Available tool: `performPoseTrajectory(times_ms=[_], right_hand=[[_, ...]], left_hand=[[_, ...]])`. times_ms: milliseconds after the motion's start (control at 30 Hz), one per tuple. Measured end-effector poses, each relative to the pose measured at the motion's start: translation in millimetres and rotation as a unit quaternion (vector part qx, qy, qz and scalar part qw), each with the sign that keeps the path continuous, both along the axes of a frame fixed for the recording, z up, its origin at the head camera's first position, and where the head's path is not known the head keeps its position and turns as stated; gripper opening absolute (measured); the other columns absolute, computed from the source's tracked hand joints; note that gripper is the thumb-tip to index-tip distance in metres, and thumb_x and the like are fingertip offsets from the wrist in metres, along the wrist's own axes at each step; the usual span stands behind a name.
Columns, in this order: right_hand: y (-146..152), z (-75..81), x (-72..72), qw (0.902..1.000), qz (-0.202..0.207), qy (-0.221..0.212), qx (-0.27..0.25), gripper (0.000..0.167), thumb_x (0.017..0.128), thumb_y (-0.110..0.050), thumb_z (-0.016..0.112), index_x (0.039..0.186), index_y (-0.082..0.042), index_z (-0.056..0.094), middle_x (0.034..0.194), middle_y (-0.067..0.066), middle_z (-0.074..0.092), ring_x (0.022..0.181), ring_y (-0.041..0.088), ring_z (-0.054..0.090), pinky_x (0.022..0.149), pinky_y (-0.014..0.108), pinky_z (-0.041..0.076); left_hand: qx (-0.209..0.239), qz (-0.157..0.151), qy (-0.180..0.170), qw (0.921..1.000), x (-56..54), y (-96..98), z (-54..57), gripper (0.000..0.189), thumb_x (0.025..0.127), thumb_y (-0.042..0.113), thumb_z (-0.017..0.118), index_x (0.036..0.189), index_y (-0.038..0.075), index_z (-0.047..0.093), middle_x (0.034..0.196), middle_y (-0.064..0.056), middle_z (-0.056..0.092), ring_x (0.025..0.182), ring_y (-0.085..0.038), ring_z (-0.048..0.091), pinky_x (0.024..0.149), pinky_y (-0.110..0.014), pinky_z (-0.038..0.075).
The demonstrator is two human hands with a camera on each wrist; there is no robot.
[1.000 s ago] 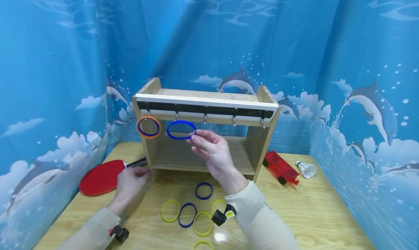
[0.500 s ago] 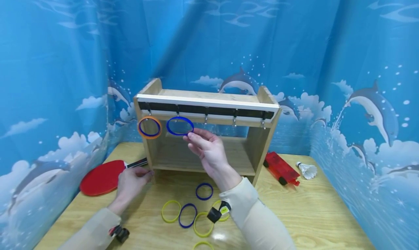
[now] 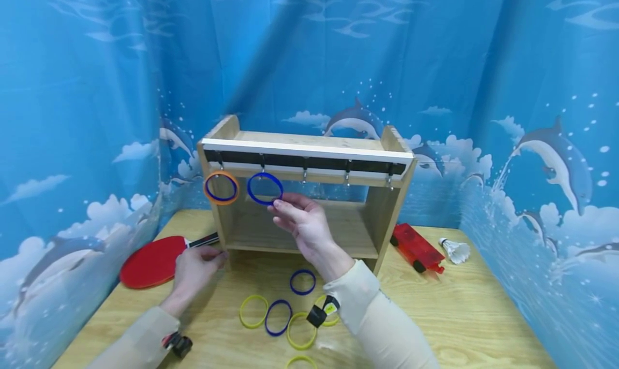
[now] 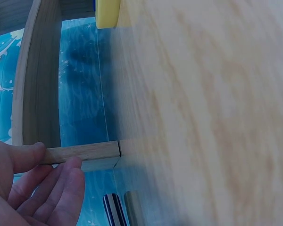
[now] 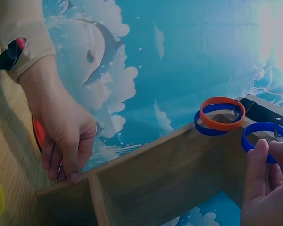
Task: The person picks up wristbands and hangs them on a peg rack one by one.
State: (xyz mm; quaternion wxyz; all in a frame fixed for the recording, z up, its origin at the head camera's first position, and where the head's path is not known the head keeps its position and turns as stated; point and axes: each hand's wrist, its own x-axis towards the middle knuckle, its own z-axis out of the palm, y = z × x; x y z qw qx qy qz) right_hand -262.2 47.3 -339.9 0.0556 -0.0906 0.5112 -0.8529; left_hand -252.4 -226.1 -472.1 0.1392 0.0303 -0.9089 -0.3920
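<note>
My right hand (image 3: 309, 224) pinches a blue silicone wristband (image 5: 262, 126) by its lower right edge. The band is held up at the second hook (image 3: 263, 165) from the left; it appears to be looped over the hook's tip. On the leftmost hook hang an orange wristband (image 5: 221, 126) and a dark blue wristband (image 5: 210, 132). At the lower left, my left hand (image 3: 195, 267) grips the foot of the wooden shelf rack (image 3: 300, 229) between thumb and fingers. Several yellow and blue wristbands lie on the table, among them a yellow wristband (image 3: 242, 315) and a blue wristband (image 3: 292, 286).
A red table tennis paddle (image 3: 152, 264) lies left of the rack, its handle near the side panel. To the right are a red toy car (image 3: 417, 247) and a white shuttlecock (image 3: 456, 250). The other hooks on the black strip (image 3: 329, 164) hold nothing. Dolphin-printed curtains surround the table (image 3: 464, 310).
The right hand has moved slightly left, bringing the blue wristband from beside the second hook onto it. The band now stands more upright. My left hand stays at the rack's foot.
</note>
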Motion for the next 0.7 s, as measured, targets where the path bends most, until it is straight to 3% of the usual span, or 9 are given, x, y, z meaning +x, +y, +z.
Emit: performPoseTrajectory(times_ms=[467, 700], right_hand=[[1.9, -3.2, -2.6, 0.9992, 0.022, 0.015, 0.03, 0.02, 0.103, 0.006, 0.071, 0.118, -0.008, 0.076, 0.095, -0.005, 0.085, 0.09, 0.008, 0.082, 0.082, 0.022, 0.066], [24.9, -6.5, 4.8, 0.9932, 0.04, 0.039, 0.102, 0.039, 0.102, 0.006, 0.072, 0.141, 0.006, 0.067, 0.11, -0.001, 0.086, 0.098, 0.008, 0.082, 0.088, 0.027, 0.067]], left_hand=[[0.0, 0.0, -0.004, 1.0, 0.8, 1.3, 1.9, 0.021, 0.1, 0.025, 0.084, 0.106, 0.005, 0.088, 0.099, -0.015, 0.088, 0.086, -0.026, 0.079, 0.071, -0.032, 0.054], [-0.004, 0.004, -0.004, 1.0, 1.1, 2.1, 1.9, 0.02, 0.099, 0.024, 0.084, 0.106, 0.006, 0.088, 0.098, -0.015, 0.088, 0.084, -0.024, 0.078, 0.071, -0.031, 0.054]])
